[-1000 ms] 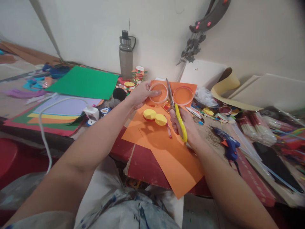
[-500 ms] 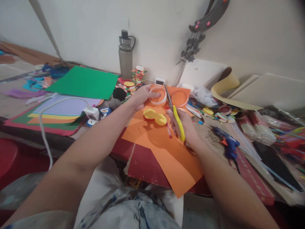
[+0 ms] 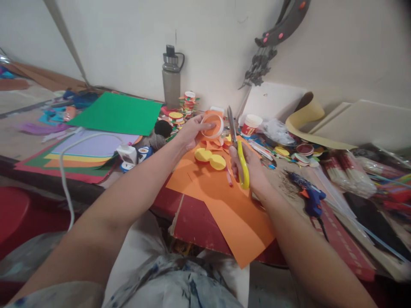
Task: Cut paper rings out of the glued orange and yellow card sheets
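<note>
My left hand (image 3: pixel 192 130) is closed on a round orange paper piece with a white rim (image 3: pixel 212 125), held up above the orange sheet (image 3: pixel 224 201). My right hand (image 3: pixel 247 164) grips yellow-handled scissors (image 3: pixel 238 149), blades pointing up just right of that round piece. Two yellow discs (image 3: pixel 210 158) lie on the orange sheet below both hands, and a red pen (image 3: pixel 229 177) rests beside my right hand.
A grey water bottle (image 3: pixel 171 77) stands by the wall, a green sheet (image 3: pixel 117 113) and stacked coloured papers (image 3: pixel 70 156) at left. A white-lidded jar (image 3: pixel 250 125), paper discs, a blue glue gun (image 3: pixel 306 194) and stick bundles (image 3: pixel 349 173) crowd the right. A white cable (image 3: pixel 64 171) hangs off the table edge.
The second orange circle to the right of the scissors is no longer attached or in view; only the left round piece stays in my left hand. A white-lidded jar now shows behind.
</note>
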### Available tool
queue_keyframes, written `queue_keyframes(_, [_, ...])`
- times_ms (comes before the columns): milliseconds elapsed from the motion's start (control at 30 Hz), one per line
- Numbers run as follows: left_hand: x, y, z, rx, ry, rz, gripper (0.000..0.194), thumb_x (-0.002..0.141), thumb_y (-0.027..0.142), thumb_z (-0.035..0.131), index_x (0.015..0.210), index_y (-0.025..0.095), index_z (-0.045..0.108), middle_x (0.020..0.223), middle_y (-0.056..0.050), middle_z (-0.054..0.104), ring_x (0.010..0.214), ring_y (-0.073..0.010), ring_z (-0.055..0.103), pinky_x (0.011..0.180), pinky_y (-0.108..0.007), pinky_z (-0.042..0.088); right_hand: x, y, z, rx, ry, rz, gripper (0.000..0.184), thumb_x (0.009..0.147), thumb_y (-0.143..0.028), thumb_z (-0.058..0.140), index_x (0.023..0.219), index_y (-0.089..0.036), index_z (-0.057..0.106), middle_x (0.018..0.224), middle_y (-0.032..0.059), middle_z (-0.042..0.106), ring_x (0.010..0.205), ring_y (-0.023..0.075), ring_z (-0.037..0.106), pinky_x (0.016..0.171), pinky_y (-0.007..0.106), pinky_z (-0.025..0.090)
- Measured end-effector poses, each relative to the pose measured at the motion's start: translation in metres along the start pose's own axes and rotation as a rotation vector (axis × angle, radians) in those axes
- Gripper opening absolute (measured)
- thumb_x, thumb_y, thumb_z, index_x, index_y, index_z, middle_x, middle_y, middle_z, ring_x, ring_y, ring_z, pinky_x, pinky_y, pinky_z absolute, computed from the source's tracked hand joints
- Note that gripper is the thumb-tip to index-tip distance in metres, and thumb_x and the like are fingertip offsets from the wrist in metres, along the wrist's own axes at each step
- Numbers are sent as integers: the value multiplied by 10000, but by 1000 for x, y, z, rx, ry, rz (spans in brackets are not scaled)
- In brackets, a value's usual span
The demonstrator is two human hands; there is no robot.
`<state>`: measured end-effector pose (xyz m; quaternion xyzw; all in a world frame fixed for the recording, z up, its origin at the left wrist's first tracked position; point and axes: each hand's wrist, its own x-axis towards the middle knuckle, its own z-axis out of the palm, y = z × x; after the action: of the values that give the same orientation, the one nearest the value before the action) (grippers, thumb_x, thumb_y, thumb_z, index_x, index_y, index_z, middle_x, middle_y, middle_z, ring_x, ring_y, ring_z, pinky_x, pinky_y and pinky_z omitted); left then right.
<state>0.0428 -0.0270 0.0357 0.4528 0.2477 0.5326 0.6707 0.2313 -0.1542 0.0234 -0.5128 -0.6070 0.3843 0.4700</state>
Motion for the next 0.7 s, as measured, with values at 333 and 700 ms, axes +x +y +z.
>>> queue_keyframes(333, [-14, 1, 19, -52, 3, 48, 405, 682, 91, 921, 985, 207, 678, 918, 36, 810, 788, -122, 767, 809, -245, 620, -2, -2, 1, 54, -39, 22, 722, 848, -941, 801, 1046, -278, 594, 706, -71, 525, 448, 147, 520, 350, 310, 470])
queue_keyframes(700, [-19, 4, 27, -22, 37, 0, 298, 742, 41, 860, 943, 192, 700, 879, 28, 799, 760, -113, 751, 792, -223, 622, 0, 1, -3, -8, 5, -25, 695, 886, -931, 740, 1028, -262, 622, 774, -41, 497, 626, 140, 483, 470, 243, 414])
